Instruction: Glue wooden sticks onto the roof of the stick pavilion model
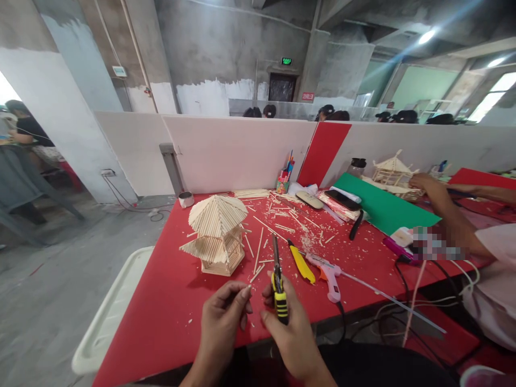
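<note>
My left hand (226, 312) is closed in a pinch, with a tiny pale piece of stick (249, 287) just showing at the thumb and fingertip. In my right hand (292, 333) are shears (279, 295) with yellow-and-black handles, their dark jaws pointing away from me. Beyond my left hand stands a small pavilion model (220, 231) built of thin wooden sticks, with a sloping roof and a second, lower roof piece jutting left. Loose cut sticks (258, 250) lie between the model and the shears. Nothing of the model is touched by either hand.
Right of the shears lie a yellow utility knife (301, 263) and a pink glue gun (328, 273) with its cable. Scraps litter the red tabletop (161, 322). Further back are a pen holder (283, 181) and green board (382, 207). At right, a co-worker's arm (443, 207) reaches toward another stick model (393, 171).
</note>
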A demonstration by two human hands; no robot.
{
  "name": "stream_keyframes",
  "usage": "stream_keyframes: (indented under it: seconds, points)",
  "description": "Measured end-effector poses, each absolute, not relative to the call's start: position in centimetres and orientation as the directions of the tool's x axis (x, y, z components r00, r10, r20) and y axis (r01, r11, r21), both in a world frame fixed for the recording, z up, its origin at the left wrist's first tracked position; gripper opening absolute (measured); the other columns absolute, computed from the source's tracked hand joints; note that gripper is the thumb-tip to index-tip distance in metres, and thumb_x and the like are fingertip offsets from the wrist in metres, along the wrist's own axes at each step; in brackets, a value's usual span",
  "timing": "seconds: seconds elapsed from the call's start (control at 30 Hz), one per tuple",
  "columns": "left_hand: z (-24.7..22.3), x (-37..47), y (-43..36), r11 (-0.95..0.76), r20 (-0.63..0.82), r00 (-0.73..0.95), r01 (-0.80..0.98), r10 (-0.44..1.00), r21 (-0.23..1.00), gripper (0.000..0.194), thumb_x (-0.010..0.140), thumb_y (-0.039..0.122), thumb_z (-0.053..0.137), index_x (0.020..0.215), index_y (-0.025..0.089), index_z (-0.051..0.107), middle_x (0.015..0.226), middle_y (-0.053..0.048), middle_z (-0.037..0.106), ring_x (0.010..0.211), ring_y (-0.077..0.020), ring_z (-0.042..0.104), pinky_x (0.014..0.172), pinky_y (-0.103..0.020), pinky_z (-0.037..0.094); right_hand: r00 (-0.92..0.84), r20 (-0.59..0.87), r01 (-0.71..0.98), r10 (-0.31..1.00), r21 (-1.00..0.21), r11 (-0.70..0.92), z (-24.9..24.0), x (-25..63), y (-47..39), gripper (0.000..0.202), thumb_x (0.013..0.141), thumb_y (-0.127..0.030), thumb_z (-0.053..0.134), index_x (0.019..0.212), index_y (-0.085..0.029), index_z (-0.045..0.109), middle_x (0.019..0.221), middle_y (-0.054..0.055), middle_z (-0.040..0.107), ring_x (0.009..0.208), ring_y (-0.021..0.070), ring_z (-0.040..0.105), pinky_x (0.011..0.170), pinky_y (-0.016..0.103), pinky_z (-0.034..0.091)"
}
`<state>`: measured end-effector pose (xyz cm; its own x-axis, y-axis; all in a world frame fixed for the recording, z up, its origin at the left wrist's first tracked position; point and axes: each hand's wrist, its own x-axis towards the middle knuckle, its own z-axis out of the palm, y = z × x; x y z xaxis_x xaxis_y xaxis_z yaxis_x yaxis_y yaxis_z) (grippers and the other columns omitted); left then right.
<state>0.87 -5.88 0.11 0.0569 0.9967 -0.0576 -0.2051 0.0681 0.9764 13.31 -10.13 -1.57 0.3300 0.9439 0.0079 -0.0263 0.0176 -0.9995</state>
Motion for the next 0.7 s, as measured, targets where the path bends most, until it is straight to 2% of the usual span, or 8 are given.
stream_keyframes:
  seconds: [0.07, 0.13, 0.27, 0.37, 0.57, 0.7]
  points:
    - [0.1, 0.8, -5.7, 0.098, -0.082, 0.066, -0.280, 0.994, 0.955, 0.030, 0.065, 0.043, 0.077, 0.070, 0.015, 0.067, 0.049, 0.002, 0.057, 0.036, -0.0055, 0.042, 0.036, -0.017, 0.033, 0.337, 0.025, 0.068, 0.941, -0.998, 0.002, -2.5, 13.6, -10.7, 0.057, 0.065, -0.022, 0.069, 0.120, -0.021, 0.055, 0.118, 0.006, 0.062, 0.112, 0.0242, 0.055, 0.094, 0.033, 0.046]
    - [0.1, 1.0, -5.6, 0.112, -0.090, 0.084, -0.316, 0.992, 0.942, 0.030, 0.065, 0.042, 0.078, 0.070, 0.014, 0.066, 0.050, 0.002, 0.057, 0.036, -0.0046, 0.042, 0.036, -0.016, 0.033, 0.294, 0.065, 0.171, 0.954, -0.985, 0.014, -3.6, 13.6, -11.3, 0.067, 0.062, -0.014, 0.064, 0.127, -0.023, 0.052, 0.129, 0.006, 0.056, 0.124, 0.0257, 0.047, 0.105, 0.037, 0.037]
    - [0.1, 1.3, -5.6, 0.110, -0.087, 0.083, -0.334, 0.993, 0.936, 0.030, 0.064, 0.041, 0.079, 0.069, 0.015, 0.065, 0.050, 0.001, 0.058, 0.037, -0.0056, 0.043, 0.036, -0.016, 0.034, 0.345, 0.158, 0.308, 0.925, -0.950, 0.048, -5.8, 12.7, -12.3, 0.075, 0.060, -0.007, 0.055, 0.132, -0.024, 0.049, 0.135, 0.006, 0.051, 0.131, 0.0283, 0.039, 0.112, 0.043, 0.027]
    - [0.3, 1.2, -5.6, 0.043, -0.034, 0.040, -0.274, 0.999, 0.961, 0.028, 0.064, 0.040, 0.078, 0.070, 0.016, 0.066, 0.051, 0.001, 0.059, 0.040, -0.0083, 0.046, 0.037, -0.018, 0.037, 0.372, 0.194, 0.383, 0.908, -0.923, 0.040, -6.9, 12.1, -12.7, 0.079, 0.060, -0.005, 0.052, 0.135, -0.026, 0.046, 0.138, 0.005, 0.048, 0.132, 0.0298, 0.037, 0.113, 0.046, 0.023]
    - [1.6, 0.5, -5.8, -0.255, 0.255, -0.017, 0.033, 0.967, 0.966, 0.010, 0.073, 0.028, 0.070, 0.067, 0.019, 0.070, 0.058, 0.000, 0.058, 0.045, -0.0101, 0.051, 0.042, -0.019, 0.042, 0.338, 0.267, 0.499, 0.902, -0.864, 0.069, -7.1, 11.7, -12.6, 0.080, 0.061, -0.007, 0.050, 0.138, -0.023, 0.041, 0.139, 0.007, 0.047, 0.131, 0.0289, 0.039, 0.112, 0.044, 0.026]
    - [1.8, 0.5, -5.6, -0.258, 0.257, 0.019, 0.024, 0.966, 0.966, 0.013, 0.074, 0.030, 0.067, 0.068, 0.019, 0.069, 0.056, 0.001, 0.057, 0.042, -0.0095, 0.050, 0.040, -0.019, 0.042, 0.285, 0.285, 0.588, 0.915, -0.806, 0.068, -6.9, 11.8, -12.5, 0.077, 0.063, -0.006, 0.048, 0.138, -0.020, 0.038, 0.135, 0.008, 0.050, 0.128, 0.0253, 0.044, 0.108, 0.040, 0.034]
